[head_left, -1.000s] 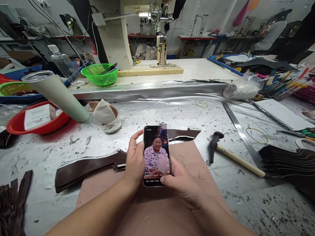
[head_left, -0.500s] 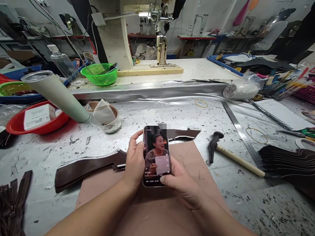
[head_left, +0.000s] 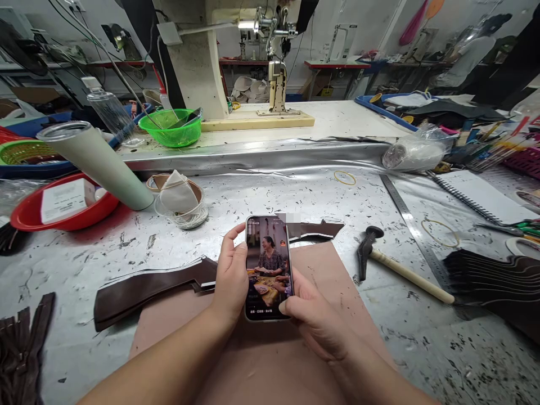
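A smartphone (head_left: 269,267) is held upright between both hands, its lit screen showing a video of a person seated at a table. My left hand (head_left: 232,273) grips its left edge, thumb along the side. On the right edge, my right hand (head_left: 310,306) is closed round the phone, with the thumb over the lower right corner of the screen. Beneath them lies a pinkish-brown sheet (head_left: 333,275). Dark brown leather pieces (head_left: 156,289) lie left of my left hand, partly on the sheet. Another brown piece (head_left: 320,229) shows behind the phone.
To the right lie a hammer (head_left: 405,275), a steel ruler (head_left: 405,214) and a fanned stack of brown leather pieces (head_left: 489,287). A tumbler (head_left: 101,166) leans by a red bowl (head_left: 80,219) on the left. Behind stands a sewing machine (head_left: 276,84); zippers (head_left: 25,349) lie front left.
The video on the phone screen has changed from a close view of a person to a wider scene. My right thumb has shifted slightly right; the phone stays in place.
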A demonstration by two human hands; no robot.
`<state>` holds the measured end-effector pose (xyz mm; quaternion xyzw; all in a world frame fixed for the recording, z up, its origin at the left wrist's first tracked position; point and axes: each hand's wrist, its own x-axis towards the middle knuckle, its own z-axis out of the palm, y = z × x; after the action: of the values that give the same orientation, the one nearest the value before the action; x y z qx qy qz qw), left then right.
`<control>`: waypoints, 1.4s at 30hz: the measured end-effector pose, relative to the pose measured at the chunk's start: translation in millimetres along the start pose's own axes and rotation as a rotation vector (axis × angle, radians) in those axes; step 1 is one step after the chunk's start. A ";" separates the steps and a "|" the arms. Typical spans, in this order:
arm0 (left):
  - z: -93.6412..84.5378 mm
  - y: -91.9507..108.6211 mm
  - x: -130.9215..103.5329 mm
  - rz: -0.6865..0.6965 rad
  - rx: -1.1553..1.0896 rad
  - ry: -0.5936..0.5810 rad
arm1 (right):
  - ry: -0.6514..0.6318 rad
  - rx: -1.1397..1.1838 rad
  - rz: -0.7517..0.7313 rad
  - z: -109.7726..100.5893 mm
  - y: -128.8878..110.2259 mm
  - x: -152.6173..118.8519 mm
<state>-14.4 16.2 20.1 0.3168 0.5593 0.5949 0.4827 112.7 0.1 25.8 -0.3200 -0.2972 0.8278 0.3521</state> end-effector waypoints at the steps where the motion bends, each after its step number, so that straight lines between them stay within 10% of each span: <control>1: 0.0 0.2 -0.1 -0.002 0.002 0.001 | 0.000 0.002 -0.001 0.4 -0.2 0.0; 42: 0.5 3.9 -0.9 -0.020 0.022 0.022 | 0.052 -0.043 -0.013 -1.1 4.0 -0.9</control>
<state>-14.5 15.8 24.1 0.3101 0.5739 0.5875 0.4789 112.4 -2.6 22.6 -0.3471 -0.3076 0.8104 0.3580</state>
